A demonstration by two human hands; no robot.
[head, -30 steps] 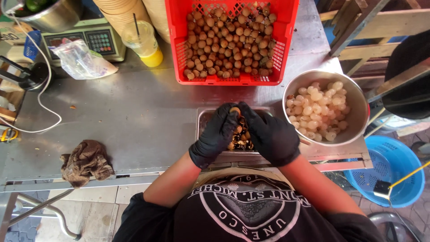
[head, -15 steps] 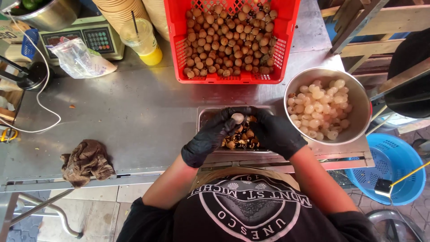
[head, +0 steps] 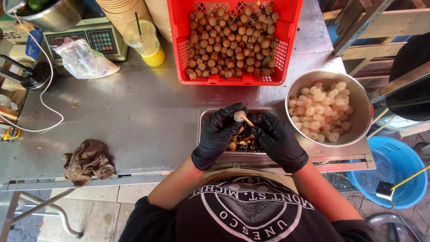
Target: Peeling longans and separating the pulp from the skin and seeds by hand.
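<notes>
My left hand (head: 218, 136) pinches the small round fruit (head: 239, 116) above the steel tray (head: 205, 117); my right hand (head: 278, 140) grips a thin tool (head: 247, 121), angled up-left into the fruit.

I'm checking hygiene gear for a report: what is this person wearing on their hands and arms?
Both the left hand and the right hand wear snug, slightly glossy black disposable gloves ending at the wrist. The forearms are bare; short black shirt sleeves cover only the upper arms. No jewellery or watch shows.

Single head-worn view: looks steeply down from close above the steel tabletop (head: 134, 121), wearer's torso at lower frame edge.
</notes>
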